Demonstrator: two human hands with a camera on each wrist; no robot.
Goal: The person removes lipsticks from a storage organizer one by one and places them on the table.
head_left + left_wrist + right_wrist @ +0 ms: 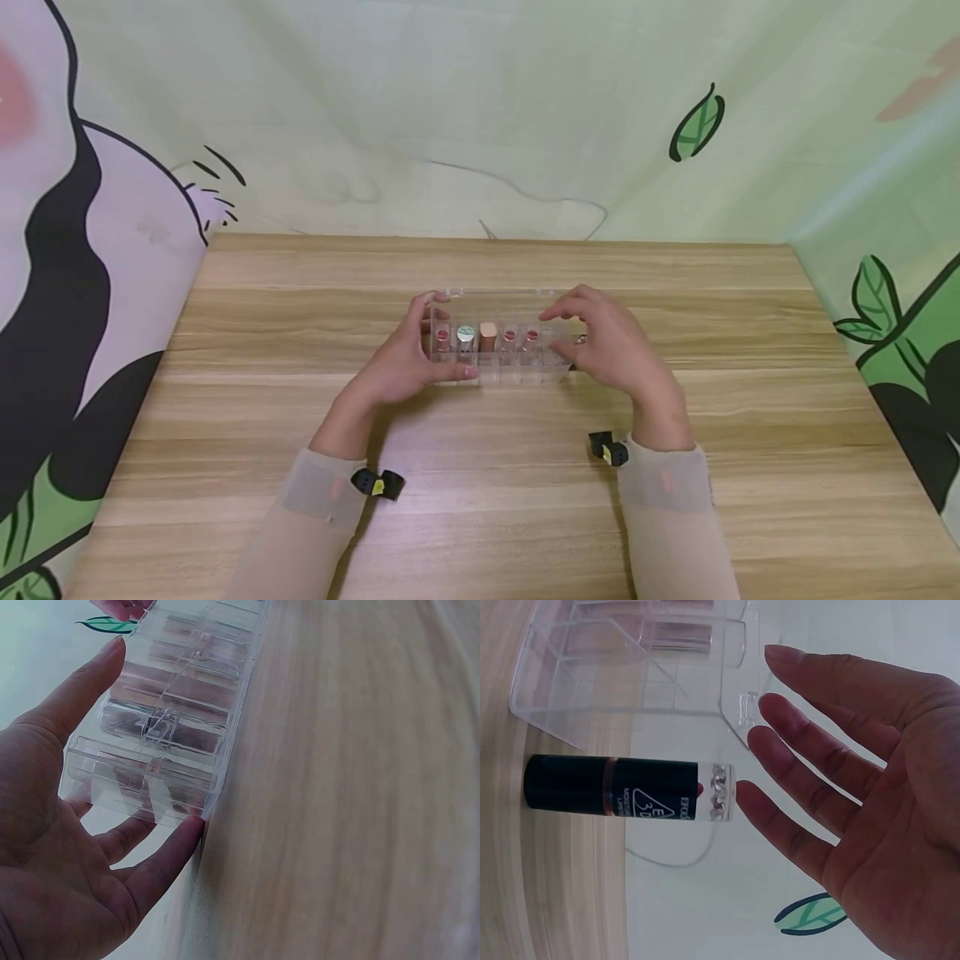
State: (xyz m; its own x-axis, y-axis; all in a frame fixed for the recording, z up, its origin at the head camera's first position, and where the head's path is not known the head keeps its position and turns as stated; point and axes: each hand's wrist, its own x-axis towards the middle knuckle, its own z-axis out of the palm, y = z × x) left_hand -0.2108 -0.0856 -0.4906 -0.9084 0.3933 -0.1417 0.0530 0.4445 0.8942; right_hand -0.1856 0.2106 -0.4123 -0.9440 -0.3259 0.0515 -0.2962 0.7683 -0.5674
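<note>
A clear plastic lipstick organizer [519,371] stands at mid-table with several lipsticks upright in its slots. Among them are a silver-topped one [465,335] and a tan one [488,337]. My left hand [401,358] holds the organizer's left end, thumb along the front and fingers around the side; the left wrist view shows this left hand [67,832] close up. At the other end hovers my right hand [611,342], fingers relaxed and apart. Beside that end, a black lipstick with a clear cap [622,787] stands on the table, mostly hidden by the hand in the head view.
The wooden table [495,492] reaches back to a pale green printed cloth [360,108]. Cloth also hangs along both sides. A small dark wrist camera is strapped at each sleeve cuff.
</note>
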